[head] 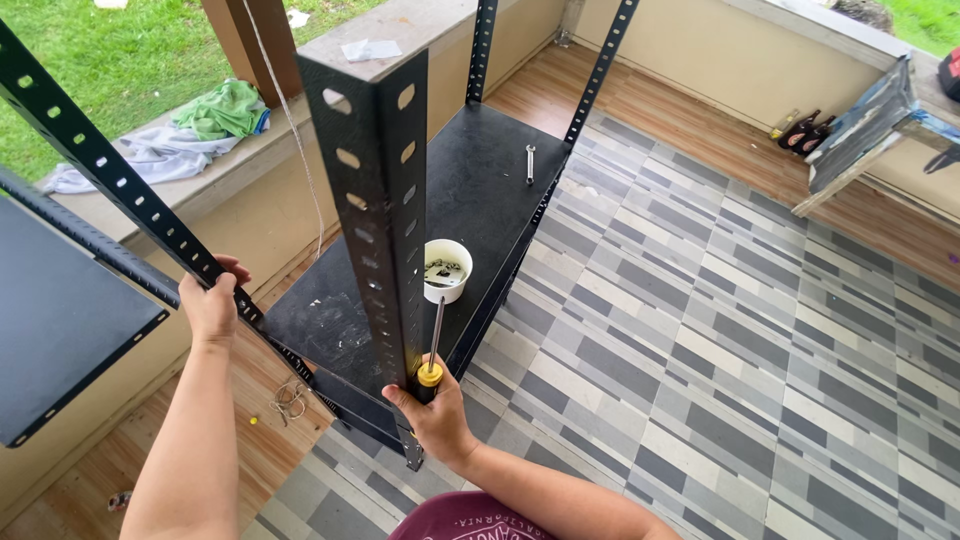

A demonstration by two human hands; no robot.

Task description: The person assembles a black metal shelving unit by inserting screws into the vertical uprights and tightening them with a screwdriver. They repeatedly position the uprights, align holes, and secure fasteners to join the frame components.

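Black shelf (470,190) over striped tile floor (720,330). On shelf: white cup (447,270) near middle, silver wrench (530,163) at 1 o'clock from cup. On wood strip at 7 o'clock: wire tangle (289,400). Ledge (200,170) at 10 o'clock with green cloth (225,108).

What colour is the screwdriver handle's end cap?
Yellow, on a black handle; the screwdriver in the right hand shows clearly in the head view.
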